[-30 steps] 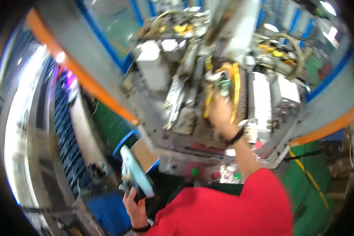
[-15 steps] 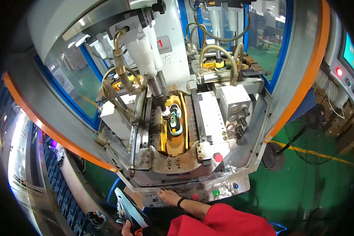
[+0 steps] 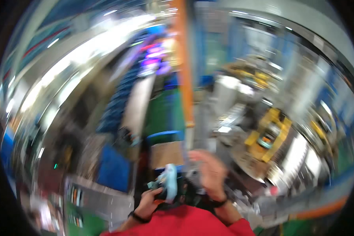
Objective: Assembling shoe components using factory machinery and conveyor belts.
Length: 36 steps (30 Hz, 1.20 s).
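Note:
My left hand (image 3: 146,203) is closed on a light blue and dark shoe (image 3: 170,184), held upright in front of my red top. Beside it, my right hand (image 3: 212,175) is raised with its fingers stretched out and nothing visible in it; motion blurs it. A second shoe (image 3: 268,135) sits inside the yellow clamp (image 3: 252,147) of the machine to the right. The whole picture is smeared, so fine details of both shoes are lost.
A blue-rimmed box with a brown cardboard surface (image 3: 167,154) stands just beyond my hands. To the left runs a dark blue conveyor (image 3: 116,106), with another dark shoe (image 3: 126,135) near its end. An orange upright (image 3: 183,78) edges the machine.
My view has swung left, so the machine now lies to the right. My right hand has come off the control panel, and the shoe in my left hand is closer to the middle.

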### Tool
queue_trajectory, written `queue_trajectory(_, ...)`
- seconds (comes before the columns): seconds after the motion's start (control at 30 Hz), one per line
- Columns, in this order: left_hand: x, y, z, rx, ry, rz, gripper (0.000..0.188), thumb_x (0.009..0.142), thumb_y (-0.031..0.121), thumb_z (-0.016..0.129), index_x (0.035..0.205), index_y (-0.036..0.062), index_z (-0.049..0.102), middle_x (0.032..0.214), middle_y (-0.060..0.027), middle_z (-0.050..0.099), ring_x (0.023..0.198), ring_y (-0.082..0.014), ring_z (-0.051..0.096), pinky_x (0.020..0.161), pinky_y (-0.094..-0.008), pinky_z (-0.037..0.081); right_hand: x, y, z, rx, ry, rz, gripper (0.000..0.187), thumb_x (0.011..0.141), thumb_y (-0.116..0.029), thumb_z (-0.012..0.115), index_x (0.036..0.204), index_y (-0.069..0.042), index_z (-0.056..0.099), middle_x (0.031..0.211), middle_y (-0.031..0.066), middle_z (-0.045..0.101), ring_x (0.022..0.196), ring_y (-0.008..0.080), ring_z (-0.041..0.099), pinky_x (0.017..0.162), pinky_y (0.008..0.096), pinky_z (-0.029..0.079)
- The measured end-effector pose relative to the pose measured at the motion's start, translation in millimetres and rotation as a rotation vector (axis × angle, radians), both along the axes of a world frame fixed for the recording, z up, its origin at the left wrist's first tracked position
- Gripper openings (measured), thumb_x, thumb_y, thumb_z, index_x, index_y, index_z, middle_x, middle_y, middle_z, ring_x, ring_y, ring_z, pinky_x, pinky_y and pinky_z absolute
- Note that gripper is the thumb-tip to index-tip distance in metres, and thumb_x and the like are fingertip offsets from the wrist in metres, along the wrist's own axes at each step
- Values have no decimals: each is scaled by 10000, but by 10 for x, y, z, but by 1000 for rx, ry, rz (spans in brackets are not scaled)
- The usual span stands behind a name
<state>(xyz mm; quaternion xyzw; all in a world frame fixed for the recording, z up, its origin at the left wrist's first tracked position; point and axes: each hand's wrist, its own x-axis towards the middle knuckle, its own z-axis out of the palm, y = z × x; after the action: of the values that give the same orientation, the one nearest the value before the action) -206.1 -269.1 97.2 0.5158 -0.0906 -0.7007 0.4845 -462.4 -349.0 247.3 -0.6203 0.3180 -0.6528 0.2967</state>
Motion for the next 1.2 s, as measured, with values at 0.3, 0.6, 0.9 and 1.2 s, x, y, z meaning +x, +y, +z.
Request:
queue_trajectory(0.3, 876, 1132, -160, 145, 97, 709, 159, 887, 35, 644, 1011, -63, 641, 921, -137, 687, 776, -260, 694, 704, -403, 590, 1274, 814, 1542, -799, -168, 662, 397, 885, -437, 553, 951, -45, 545, 790, 123, 617, 664, 262, 623, 540, 379, 564)
queue_trajectory(0.6, 2157, 2242, -293, 255, -46, 1272, 219, 788, 58, 747, 941, -62, 644, 830, -127, 669, 696, -260, 678, 620, -412, 575, 3456, 1159, 2169, -1053, 90, 1051, 116, 814, -140, 619, 783, -42, 674, 803, 82, 676, 701, 204, 648, 573, 325, 557)
queue_trajectory(0.9, 4470, 3106, -1588, 184, -230, 1633, 250, 728, 86, 753, 886, -70, 638, 808, -135, 658, 642, -256, 656, 568, -385, 549, 7444, -289, 2242, -1022, 949, 620, 393, 806, -92, 668, 1188, -25, 606, 1150, 166, 653, 1067, 302, 619, 933, 384, 465)
queue_trajectory(1.2, 6870, 3342, -2117, 676, -923, 1475, 453, 693, 151, 709, 1096, -8, 576, 958, -190, 673, 900, -350, 658, 824, -416, 517, 10103, -1838, 2255, -945, 1238, 454, 606, 800, -241, 640, 1316, 47, 506, 1245, 244, 591, 1167, 305, 572, 1003, 375, 418)
